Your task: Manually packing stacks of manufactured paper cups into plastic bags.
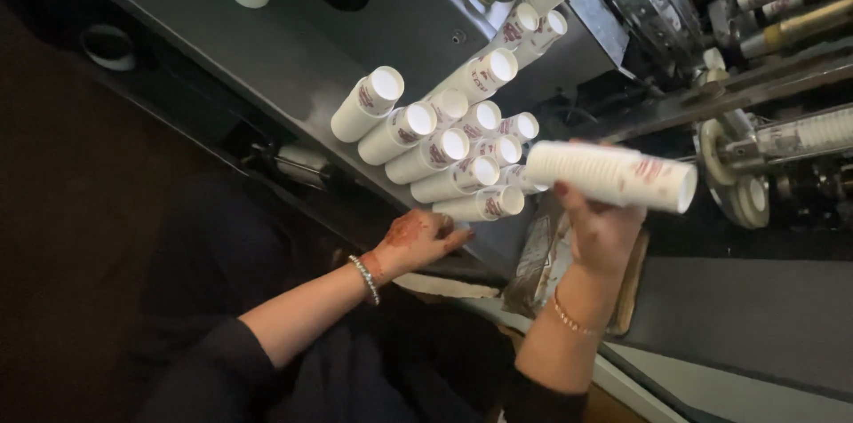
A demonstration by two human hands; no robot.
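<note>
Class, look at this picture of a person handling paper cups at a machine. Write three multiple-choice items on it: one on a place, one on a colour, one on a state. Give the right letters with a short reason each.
1. Where is the left hand?
A. Low, by the grey machine edge under the pile of cup stacks
B. Inside a round hole in the machine
C. On the spoked wheel

2. What colour are the cups mainly?
A. Blue
B. White with a reddish print
C. Black

3. How is the stack of cups held in the right hand?
A. Standing upright on the table
B. Crushed flat
C. Lying nearly level, gripped from below

Answers: 1 A, the hand rests just below the lowest cups. 2 B, every cup shows white walls with reddish marks. 3 C, the fingers wrap the stack's underside and it points sideways.
</note>
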